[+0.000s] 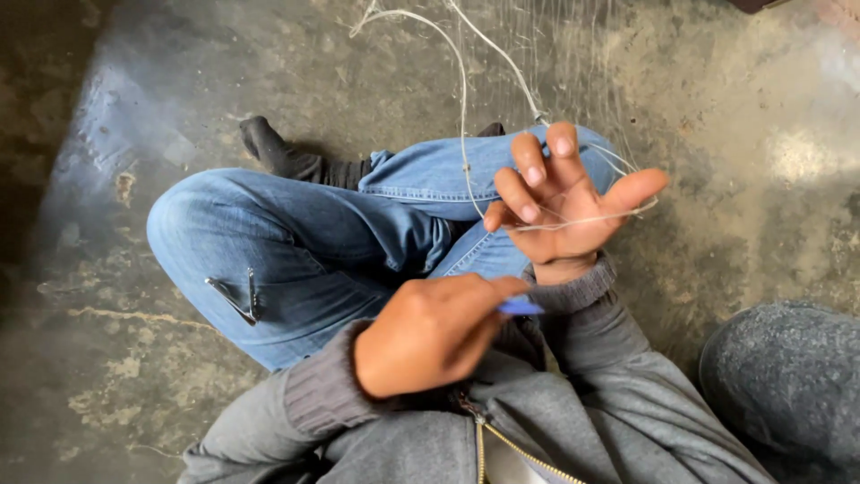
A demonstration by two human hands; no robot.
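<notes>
Here, seen from the head camera looking down at a seated person's lap:

1. The blue tool [520,306] is a small flat piece. Only its tip shows, pointing right toward the right wrist, with its long axis near level across the frame. The rest is hidden inside the fist.
2. The left hand [433,333] is curled shut around the blue tool, knuckles up and back of the hand toward the camera. Thumb and forefinger pinch the tool where it emerges. The grey ribbed cuff sits low in the frame, in front of the jacket zipper [481,444].
3. The right hand [563,204] is raised palm-up and spread wide, fingers bent slightly inward, thumb stretched right.
4. The pale line [463,108] runs down from the top edge in two strands, and a loop crosses the right palm from the fingers to the thumb. It may be wound around the thumb; the strand is too thin to tell.
5. The tool tip lies just below the right wrist, near its cuff and apart from the line.
6. A fine net [573,54], faint against the concrete floor [107,134], hangs beyond the right hand.
7. Blue jeans [296,233] on crossed legs lie under both hands. A metal clip [235,298] rests on the left thigh. A dark sock [273,148] shows beyond the knee.
</notes>
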